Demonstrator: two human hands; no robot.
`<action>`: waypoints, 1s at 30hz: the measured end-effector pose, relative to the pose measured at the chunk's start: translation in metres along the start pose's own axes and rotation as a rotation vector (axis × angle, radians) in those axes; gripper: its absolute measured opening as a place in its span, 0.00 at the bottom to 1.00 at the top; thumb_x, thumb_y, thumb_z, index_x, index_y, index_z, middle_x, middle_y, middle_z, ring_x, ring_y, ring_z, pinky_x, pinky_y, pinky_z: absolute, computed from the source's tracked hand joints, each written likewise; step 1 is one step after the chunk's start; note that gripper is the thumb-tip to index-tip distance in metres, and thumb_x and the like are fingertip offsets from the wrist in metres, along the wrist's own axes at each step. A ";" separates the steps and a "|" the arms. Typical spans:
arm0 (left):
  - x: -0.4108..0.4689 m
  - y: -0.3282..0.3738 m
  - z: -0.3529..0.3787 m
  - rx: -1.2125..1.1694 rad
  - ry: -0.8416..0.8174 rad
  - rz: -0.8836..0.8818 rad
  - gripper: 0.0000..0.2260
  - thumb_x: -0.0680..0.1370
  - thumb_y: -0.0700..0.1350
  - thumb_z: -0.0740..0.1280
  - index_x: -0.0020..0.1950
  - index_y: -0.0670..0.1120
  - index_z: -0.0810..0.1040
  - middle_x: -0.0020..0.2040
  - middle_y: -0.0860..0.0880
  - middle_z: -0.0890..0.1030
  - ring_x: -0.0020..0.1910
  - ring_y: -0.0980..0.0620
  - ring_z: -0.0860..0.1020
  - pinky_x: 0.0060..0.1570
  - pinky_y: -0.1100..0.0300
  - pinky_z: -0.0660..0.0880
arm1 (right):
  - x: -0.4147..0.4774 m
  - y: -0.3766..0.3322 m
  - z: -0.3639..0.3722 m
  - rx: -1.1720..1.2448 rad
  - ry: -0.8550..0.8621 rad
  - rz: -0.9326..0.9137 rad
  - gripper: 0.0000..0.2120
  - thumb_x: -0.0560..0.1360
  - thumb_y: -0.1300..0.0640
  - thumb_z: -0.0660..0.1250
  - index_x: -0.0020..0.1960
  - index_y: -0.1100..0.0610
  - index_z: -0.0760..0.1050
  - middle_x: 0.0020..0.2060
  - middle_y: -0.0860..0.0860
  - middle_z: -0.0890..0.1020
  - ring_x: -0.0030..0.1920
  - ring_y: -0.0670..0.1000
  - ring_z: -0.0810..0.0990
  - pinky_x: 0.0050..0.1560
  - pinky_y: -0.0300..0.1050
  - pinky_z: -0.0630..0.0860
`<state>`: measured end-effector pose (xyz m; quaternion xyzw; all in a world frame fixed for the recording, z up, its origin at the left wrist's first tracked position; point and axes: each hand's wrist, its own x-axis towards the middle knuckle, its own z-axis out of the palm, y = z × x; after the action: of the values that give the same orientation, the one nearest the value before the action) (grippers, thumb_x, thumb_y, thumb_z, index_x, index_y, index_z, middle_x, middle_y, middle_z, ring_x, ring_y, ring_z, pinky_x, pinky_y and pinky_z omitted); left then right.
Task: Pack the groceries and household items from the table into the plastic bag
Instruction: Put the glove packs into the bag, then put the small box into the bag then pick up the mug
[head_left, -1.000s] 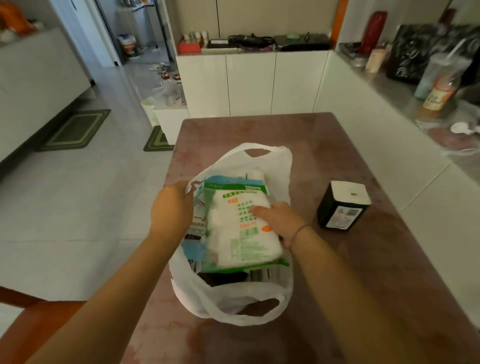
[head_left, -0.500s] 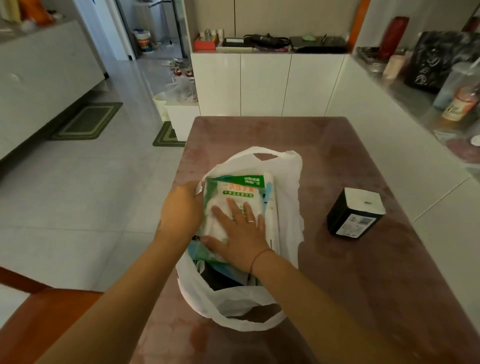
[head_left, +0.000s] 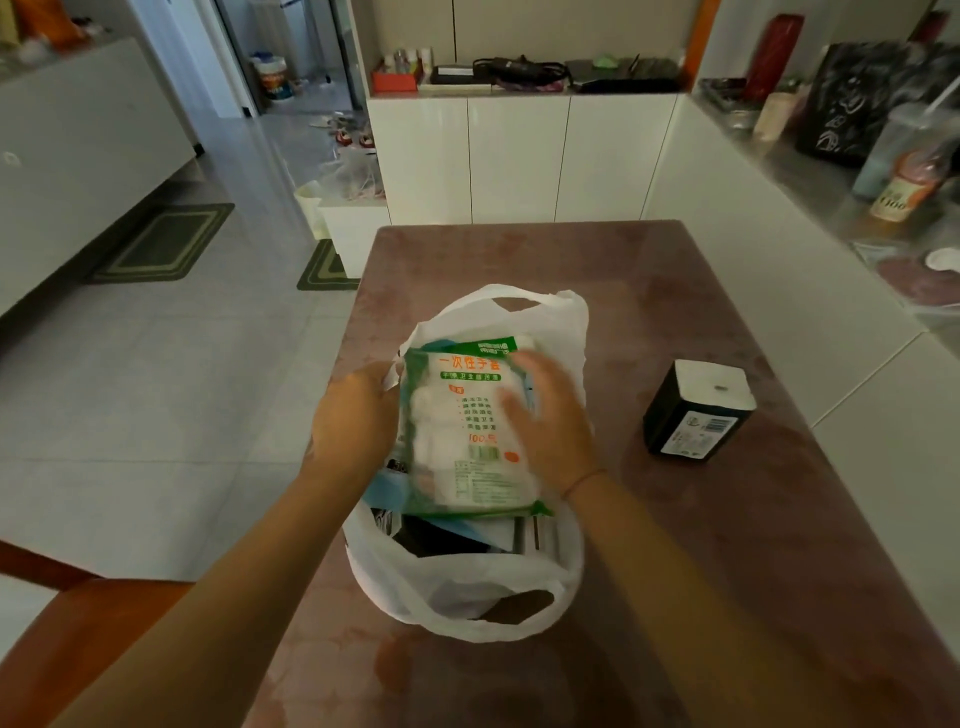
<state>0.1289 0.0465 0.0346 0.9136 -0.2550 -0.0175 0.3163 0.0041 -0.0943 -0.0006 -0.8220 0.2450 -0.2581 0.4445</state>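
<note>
left hand (head_left: 353, 421): fingers curled round left rim of plastic bag (head_left: 467, 597).
right hand (head_left: 545, 415): blurred; fingers apart, flat on glove packet (head_left: 462, 436).
glove packet: atop the bag's contents, middle of table (head_left: 675, 571).
black box (head_left: 696, 415): near right edge.

Plastic bag (head_left: 457, 587) stands on the worktop (head_left: 675, 291), about midway across, mouth up. Packet (head_left: 467, 431) lies on top of other items in the bag. Left hand (head_left: 353, 415) grips the bag's left rim. Right hand (head_left: 550, 421) lies flat on the packet's right part. Box (head_left: 696, 421) stands on the worktop right of the bag, apart from it. Cabinet (head_left: 519, 156) behind the worktop's far end. Counter (head_left: 810, 176) along the right. Mat (head_left: 161, 244) on the floor, far left.
</note>
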 end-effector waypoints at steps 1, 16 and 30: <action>0.000 0.002 0.001 0.008 0.003 0.006 0.18 0.81 0.47 0.57 0.30 0.49 0.66 0.27 0.50 0.70 0.27 0.54 0.67 0.26 0.62 0.60 | 0.006 0.017 -0.021 -0.065 0.183 0.017 0.20 0.75 0.52 0.64 0.65 0.56 0.69 0.63 0.50 0.71 0.63 0.50 0.69 0.67 0.54 0.68; 0.008 -0.001 -0.003 -0.016 0.088 -0.037 0.17 0.81 0.47 0.57 0.42 0.37 0.78 0.33 0.40 0.79 0.32 0.40 0.76 0.32 0.51 0.72 | 0.030 0.111 -0.117 -0.293 0.504 0.534 0.35 0.66 0.46 0.73 0.68 0.52 0.62 0.65 0.58 0.69 0.61 0.63 0.71 0.56 0.58 0.74; 0.006 -0.001 -0.011 -0.046 0.077 -0.051 0.17 0.81 0.49 0.57 0.47 0.39 0.79 0.39 0.40 0.82 0.38 0.41 0.81 0.40 0.42 0.80 | 0.030 -0.044 -0.050 0.199 -0.124 0.321 0.28 0.61 0.29 0.63 0.53 0.46 0.72 0.54 0.52 0.78 0.50 0.52 0.80 0.50 0.54 0.80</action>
<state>0.1362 0.0504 0.0432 0.9122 -0.2189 0.0040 0.3465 0.0018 -0.1220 0.0669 -0.7387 0.3184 -0.1558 0.5733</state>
